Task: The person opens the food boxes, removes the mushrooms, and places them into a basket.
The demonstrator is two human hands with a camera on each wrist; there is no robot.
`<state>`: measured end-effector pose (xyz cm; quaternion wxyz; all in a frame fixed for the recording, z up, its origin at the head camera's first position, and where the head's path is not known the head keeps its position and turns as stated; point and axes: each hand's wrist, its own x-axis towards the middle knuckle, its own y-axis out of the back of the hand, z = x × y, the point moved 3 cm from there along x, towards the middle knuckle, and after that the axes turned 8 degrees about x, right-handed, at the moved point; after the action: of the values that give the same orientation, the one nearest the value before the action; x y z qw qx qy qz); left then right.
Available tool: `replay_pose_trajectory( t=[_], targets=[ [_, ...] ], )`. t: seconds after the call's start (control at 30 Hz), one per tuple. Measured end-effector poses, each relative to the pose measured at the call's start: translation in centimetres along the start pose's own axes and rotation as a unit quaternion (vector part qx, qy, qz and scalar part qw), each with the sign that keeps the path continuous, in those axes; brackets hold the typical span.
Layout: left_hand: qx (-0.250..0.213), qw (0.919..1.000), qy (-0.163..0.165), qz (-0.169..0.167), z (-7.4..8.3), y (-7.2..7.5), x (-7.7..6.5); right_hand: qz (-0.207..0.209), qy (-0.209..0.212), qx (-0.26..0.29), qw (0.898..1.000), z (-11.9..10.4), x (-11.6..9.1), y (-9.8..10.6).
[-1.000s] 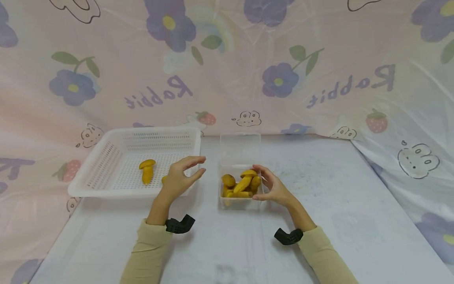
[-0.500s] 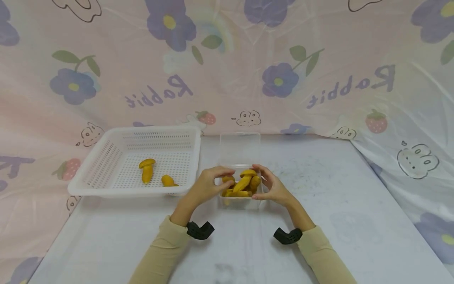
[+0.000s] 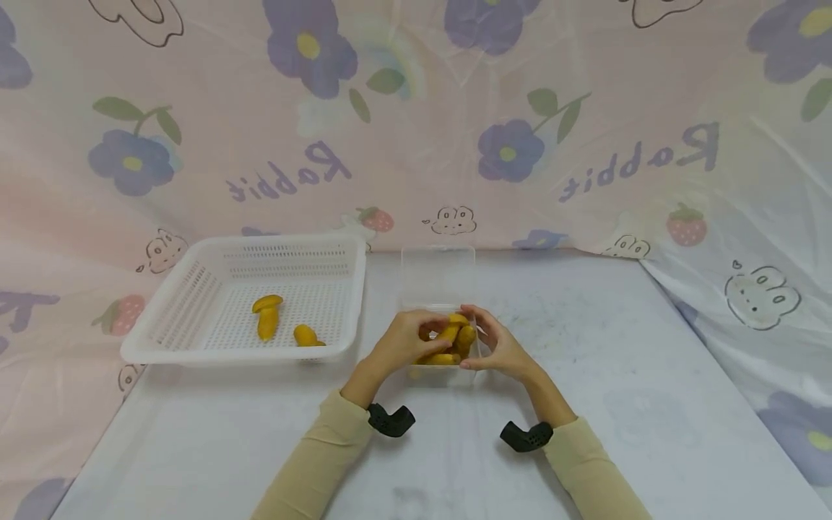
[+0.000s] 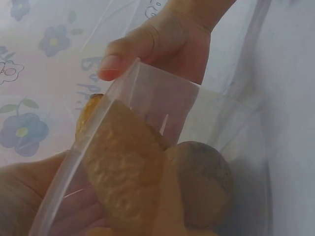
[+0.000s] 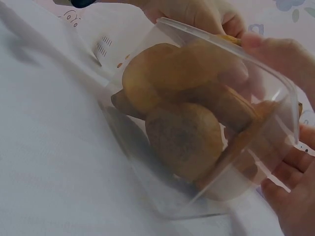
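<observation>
A clear plastic box (image 3: 448, 377) holds several yellow-brown mushrooms (image 3: 464, 339) on the white table, its hinged lid (image 3: 438, 276) raised at the back. My left hand (image 3: 404, 339) reaches in over the left side, thumb and fingers curled around a mushroom (image 3: 450, 333) with a pale stem. My right hand (image 3: 505, 352) grips the box's right side, thumb near the front corner and fingers at the back. In the right wrist view, mushrooms (image 5: 184, 140) press against the clear wall. The left wrist view shows a large mushroom (image 4: 123, 162) through the plastic; the left fingertips are partly hidden.
A white perforated basket (image 3: 237, 355) stands left of the box. In it lie a mushroom (image 3: 267, 318) with a broad cap and another mushroom (image 3: 305, 335) near the front wall. A printed curtain (image 3: 416, 144) hangs behind the table (image 3: 585, 375).
My left hand has moved right, from over the basket's right edge into the box, and its fingers have come around a mushroom. The right hand stays on the box.
</observation>
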<state>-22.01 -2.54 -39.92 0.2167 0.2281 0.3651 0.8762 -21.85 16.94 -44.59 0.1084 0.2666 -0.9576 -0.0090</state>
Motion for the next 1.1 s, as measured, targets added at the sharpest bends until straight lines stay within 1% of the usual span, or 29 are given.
replay_pose_trajectory(
  t=[0.13,0.2,0.33,0.67,0.8,1.03,1.1],
  targets=[
    [0.019,0.9996,0.022,0.003,-0.33,-0.18,0.17,0.004,0.000,-0.001,1.000,-0.01,-0.09,-0.02],
    [0.028,0.9989,0.039,-0.001,-0.38,-0.26,0.20,0.004,0.000,-0.003,1.000,0.06,-0.18,-0.07],
    [0.046,0.9972,0.058,-0.014,-0.25,-0.22,0.24,0.000,0.003,-0.006,1.000,0.08,-0.21,-0.19],
    [0.082,0.9953,0.048,-0.016,0.08,-0.04,0.51,0.001,0.008,-0.006,1.000,-0.12,-0.06,-0.16],
    [0.065,0.9968,0.044,-0.010,-0.29,-0.04,0.53,0.000,0.010,-0.006,1.000,-0.10,0.05,-0.21],
    [-0.006,0.9995,0.031,0.009,-0.69,-0.06,0.34,0.000,0.010,-0.003,1.000,-0.03,0.09,-0.18],
    [-0.015,0.9994,0.028,0.015,-0.69,-0.09,0.23,-0.001,0.010,0.000,1.000,0.00,0.04,-0.13]
  ],
)
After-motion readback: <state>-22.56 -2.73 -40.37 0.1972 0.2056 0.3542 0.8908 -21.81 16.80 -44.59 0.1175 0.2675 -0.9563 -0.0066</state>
